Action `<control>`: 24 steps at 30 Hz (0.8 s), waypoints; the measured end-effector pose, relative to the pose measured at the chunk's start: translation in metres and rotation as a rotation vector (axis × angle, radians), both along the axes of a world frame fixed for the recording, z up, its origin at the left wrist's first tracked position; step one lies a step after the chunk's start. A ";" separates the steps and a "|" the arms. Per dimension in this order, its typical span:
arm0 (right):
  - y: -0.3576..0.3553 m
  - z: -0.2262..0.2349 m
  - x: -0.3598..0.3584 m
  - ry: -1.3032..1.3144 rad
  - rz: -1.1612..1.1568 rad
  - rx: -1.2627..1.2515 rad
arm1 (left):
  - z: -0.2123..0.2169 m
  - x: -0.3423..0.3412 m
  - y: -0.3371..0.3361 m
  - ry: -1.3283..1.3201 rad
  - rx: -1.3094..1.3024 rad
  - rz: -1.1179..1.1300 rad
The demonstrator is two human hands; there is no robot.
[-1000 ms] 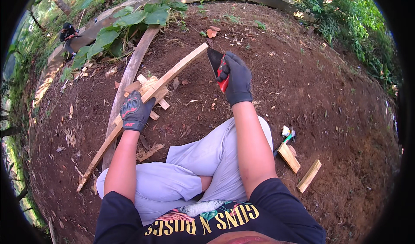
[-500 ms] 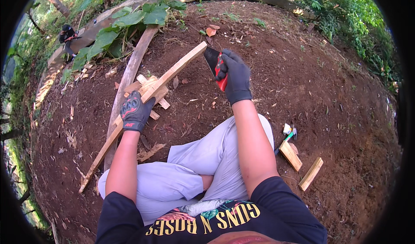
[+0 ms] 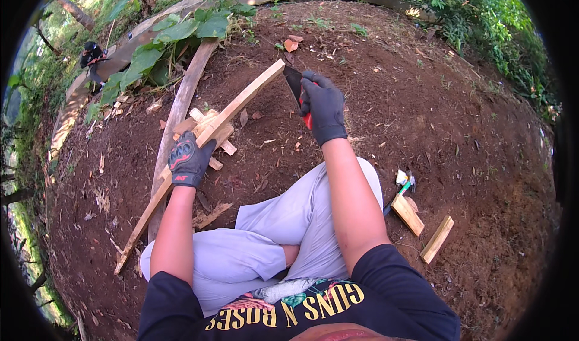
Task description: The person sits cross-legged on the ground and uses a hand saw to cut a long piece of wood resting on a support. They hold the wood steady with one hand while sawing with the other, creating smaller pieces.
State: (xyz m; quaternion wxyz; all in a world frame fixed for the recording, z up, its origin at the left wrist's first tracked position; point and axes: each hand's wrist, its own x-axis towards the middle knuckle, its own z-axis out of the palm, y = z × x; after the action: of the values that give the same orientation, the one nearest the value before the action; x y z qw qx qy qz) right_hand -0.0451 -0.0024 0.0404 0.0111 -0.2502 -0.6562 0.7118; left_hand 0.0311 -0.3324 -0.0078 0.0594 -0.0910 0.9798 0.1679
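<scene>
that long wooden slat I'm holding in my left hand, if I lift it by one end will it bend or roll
The wooden slat looks stiff, probably flexing only slightly given how thin and long it is. Its flat faces suggest it won't roll. The gloved left hand should grip it without slipping.

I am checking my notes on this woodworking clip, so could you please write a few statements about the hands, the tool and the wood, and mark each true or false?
1. The left hand grips the long wooden slat. True.
2. The right hand is bare. False: it wears a dark glove.
3. The right hand holds a saw with a red handle at the slat's far end. True.
4. The hammer lies by the left knee. False: it lies on the soil to the person's right, beside two short wood blocks.
</scene>
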 end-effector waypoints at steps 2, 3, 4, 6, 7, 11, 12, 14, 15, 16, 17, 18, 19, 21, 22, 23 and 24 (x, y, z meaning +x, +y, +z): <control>0.001 -0.002 -0.001 -0.027 0.011 0.021 | 0.004 0.000 0.001 -0.029 0.001 0.012; 0.001 -0.002 0.000 -0.033 0.010 0.022 | 0.006 -0.001 0.001 -0.044 0.002 0.018; 0.001 -0.002 0.000 -0.040 0.009 0.024 | 0.005 -0.001 0.000 -0.046 -0.001 0.016; 0.002 -0.002 0.000 -0.031 0.028 0.142 | 0.003 -0.001 0.000 -0.051 -0.007 0.010; 0.003 -0.002 0.001 -0.028 0.037 0.200 | 0.002 -0.001 0.000 -0.038 -0.007 0.009; 0.007 0.001 -0.001 -0.063 0.096 0.431 | -0.007 0.000 -0.003 -0.012 0.004 -0.002; 0.008 0.004 -0.001 -0.076 0.110 0.472 | -0.006 -0.001 -0.004 -0.011 0.008 -0.007; 0.008 0.008 -0.001 -0.100 0.123 0.480 | -0.006 -0.001 -0.004 -0.023 0.004 -0.002; 0.006 0.015 0.001 -0.110 0.120 0.445 | -0.005 -0.001 -0.003 -0.028 0.001 -0.001; 0.005 0.019 0.002 -0.121 0.118 0.410 | -0.005 -0.001 -0.004 -0.033 -0.003 0.000; 0.007 0.013 0.001 -0.101 0.121 0.437 | -0.005 -0.001 -0.004 -0.037 -0.007 0.001; 0.010 0.010 -0.001 -0.082 0.122 0.466 | -0.005 -0.002 -0.003 -0.041 -0.009 0.000; 0.012 0.007 -0.002 -0.062 0.122 0.495 | -0.005 -0.002 -0.002 -0.042 -0.011 -0.005; 0.012 0.017 0.004 -0.112 0.106 0.483 | -0.004 -0.002 -0.001 -0.044 -0.018 -0.009; 0.009 0.023 0.005 -0.137 0.102 0.476 | -0.005 -0.002 -0.002 -0.030 -0.023 -0.013; 0.011 0.019 0.003 -0.108 0.110 0.495 | -0.005 -0.002 -0.003 -0.016 -0.028 -0.017; 0.013 0.018 0.003 -0.083 0.116 0.515 | -0.006 0.000 -0.003 -0.005 -0.032 -0.023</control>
State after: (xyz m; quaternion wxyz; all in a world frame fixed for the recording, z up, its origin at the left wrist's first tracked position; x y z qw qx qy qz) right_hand -0.0419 0.0103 0.0584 0.0065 -0.2300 -0.8290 0.5097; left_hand 0.0308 -0.3353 -0.0138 0.0624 -0.0810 0.9832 0.1513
